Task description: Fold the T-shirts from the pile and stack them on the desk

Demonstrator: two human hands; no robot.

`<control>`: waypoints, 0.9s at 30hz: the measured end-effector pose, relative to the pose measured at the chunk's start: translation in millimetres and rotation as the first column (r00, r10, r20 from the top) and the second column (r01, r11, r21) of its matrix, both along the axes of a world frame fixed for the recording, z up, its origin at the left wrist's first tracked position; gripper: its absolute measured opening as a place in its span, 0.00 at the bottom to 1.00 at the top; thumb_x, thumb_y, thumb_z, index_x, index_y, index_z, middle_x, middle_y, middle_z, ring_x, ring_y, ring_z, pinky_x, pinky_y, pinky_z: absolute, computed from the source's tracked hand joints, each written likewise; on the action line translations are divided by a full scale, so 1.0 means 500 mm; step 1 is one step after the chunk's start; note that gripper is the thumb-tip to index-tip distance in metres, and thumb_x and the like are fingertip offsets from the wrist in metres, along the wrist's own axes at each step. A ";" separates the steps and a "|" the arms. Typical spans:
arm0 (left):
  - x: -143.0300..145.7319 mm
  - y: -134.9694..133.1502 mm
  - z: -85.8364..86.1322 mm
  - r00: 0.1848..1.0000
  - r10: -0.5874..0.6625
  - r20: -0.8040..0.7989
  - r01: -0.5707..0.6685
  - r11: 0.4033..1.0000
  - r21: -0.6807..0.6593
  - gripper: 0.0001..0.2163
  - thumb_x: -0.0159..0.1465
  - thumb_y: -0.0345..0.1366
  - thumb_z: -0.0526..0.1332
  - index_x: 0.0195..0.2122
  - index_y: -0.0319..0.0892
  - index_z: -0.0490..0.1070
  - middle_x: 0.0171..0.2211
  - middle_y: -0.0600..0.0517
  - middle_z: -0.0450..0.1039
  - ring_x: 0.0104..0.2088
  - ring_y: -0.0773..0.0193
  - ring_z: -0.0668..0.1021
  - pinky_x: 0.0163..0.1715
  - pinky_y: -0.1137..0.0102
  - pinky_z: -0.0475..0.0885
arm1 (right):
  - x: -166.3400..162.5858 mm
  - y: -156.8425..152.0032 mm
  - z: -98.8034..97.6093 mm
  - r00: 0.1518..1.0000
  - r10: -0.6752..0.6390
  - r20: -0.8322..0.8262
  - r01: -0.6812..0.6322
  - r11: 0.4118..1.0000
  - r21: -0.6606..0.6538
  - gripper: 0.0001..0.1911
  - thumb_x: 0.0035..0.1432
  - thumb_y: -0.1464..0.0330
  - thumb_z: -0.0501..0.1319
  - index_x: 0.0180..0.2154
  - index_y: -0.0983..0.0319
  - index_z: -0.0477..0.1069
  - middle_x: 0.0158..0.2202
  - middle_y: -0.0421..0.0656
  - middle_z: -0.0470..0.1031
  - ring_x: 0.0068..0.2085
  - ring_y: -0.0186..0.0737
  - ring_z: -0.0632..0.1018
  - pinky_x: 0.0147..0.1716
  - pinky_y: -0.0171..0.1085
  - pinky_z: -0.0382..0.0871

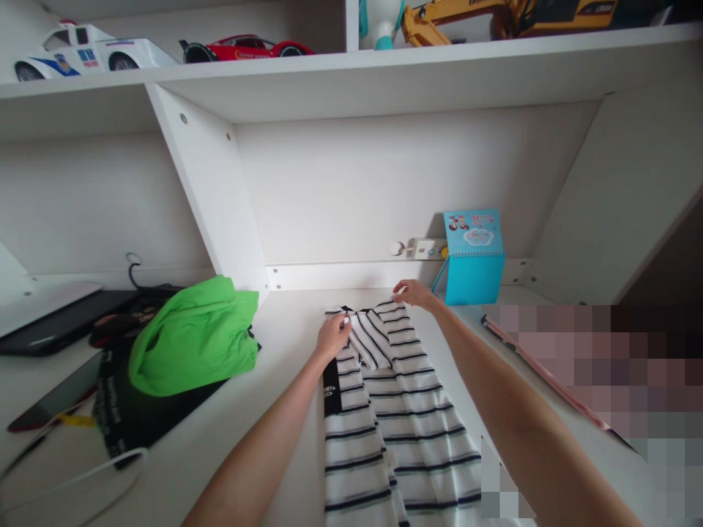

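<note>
Striped shirt (pixel 395 410) held flat on white desk (pixel 291 322)
Its collar fold is clamped in the left hand (pixel 333 335); the far corner is touched by the right hand (pixel 414 293), closure unclear, a blue box (pixel 475 256) just beyond

Nothing reads clearly. White print on the black tag (pixel 332 388) of the striped shirt (pixel 406 432), on the black cloth (pixel 124 421) near the table's left edge, and on the shelf's toy car (pixel 82 55) is too blurred.

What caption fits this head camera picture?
Left hand and right hand hold the far end of a striped shirt on a white desk near a green garment.
</note>
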State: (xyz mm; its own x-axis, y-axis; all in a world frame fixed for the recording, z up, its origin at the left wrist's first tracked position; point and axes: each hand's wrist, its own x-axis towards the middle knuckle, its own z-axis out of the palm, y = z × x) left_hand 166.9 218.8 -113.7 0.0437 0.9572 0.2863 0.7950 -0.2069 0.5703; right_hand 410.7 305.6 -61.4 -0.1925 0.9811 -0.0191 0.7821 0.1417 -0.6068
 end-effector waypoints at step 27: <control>0.010 -0.018 0.011 0.995 -0.020 -0.096 0.035 0.988 0.153 0.25 0.59 0.35 0.56 0.58 0.48 0.57 0.54 0.46 0.65 0.57 0.53 0.62 0.55 0.55 0.54 | -0.060 -0.248 -0.088 0.918 0.107 0.382 -0.173 0.975 0.141 0.34 0.62 0.50 0.38 0.64 0.59 0.41 0.66 0.46 0.37 0.65 0.49 0.41 0.58 0.58 0.40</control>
State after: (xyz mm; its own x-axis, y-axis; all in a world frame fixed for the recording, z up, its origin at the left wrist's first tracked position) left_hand 172.1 209.6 -108.1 0.1030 0.8998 0.4240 0.8361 -0.3092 0.4531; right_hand 380.9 181.7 -105.5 -0.3392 0.9395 0.0476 0.9104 0.3405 -0.2351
